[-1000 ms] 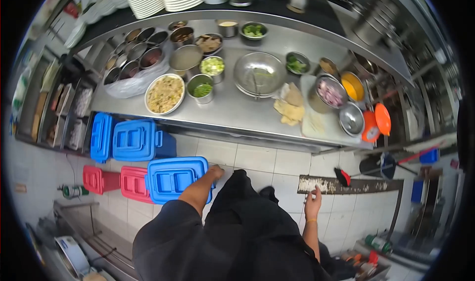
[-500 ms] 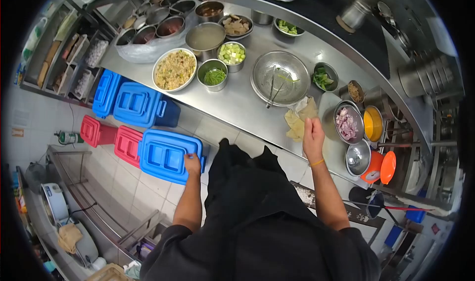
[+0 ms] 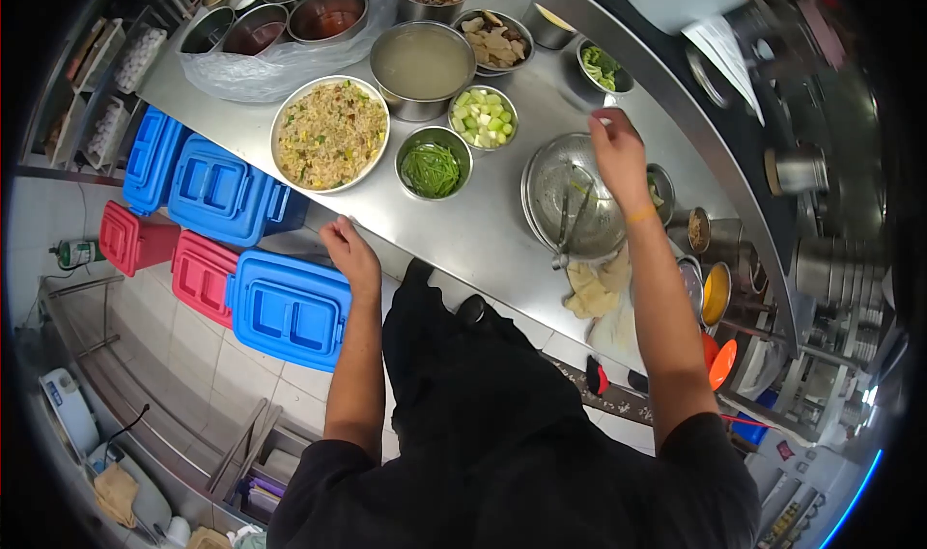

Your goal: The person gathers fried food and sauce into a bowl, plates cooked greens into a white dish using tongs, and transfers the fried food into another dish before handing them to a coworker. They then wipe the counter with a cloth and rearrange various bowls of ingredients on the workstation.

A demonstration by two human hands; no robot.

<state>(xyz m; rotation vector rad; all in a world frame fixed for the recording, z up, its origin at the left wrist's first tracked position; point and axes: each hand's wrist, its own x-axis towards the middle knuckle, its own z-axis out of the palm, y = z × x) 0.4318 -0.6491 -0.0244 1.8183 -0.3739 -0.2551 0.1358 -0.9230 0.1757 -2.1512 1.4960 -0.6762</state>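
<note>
My left hand (image 3: 351, 256) hovers off the front edge of the steel counter, its fingers loosely curled and slightly apart, with nothing visible in them. Closest to it is a white-rimmed dish of fried rice (image 3: 330, 136). My right hand (image 3: 621, 159) reaches over the counter, thumb and fingers pressed together. Something small and pale shows by its fingertips, too small to name. Beneath that hand is a perforated metal strainer (image 3: 552, 187) with metal tongs (image 3: 570, 223) lying in it. A steel bowl of green leaves (image 3: 602, 64) sits just beyond the fingertips.
Steel pots hold chopped greens (image 3: 433, 168), pale green chunks (image 3: 481, 119) and cloudy liquid (image 3: 423, 64). A yellowish cloth (image 3: 593, 290) lies by the strainer. Blue lidded bins (image 3: 290, 309) and red bins (image 3: 205, 281) stand on the floor at left. A raised shelf edge (image 3: 666, 95) curves along the back.
My right hand has moved up and forward, from beside the cloth to above the strainer. My left hand has risen from over the blue bin towards the counter edge. The view has shifted.
</note>
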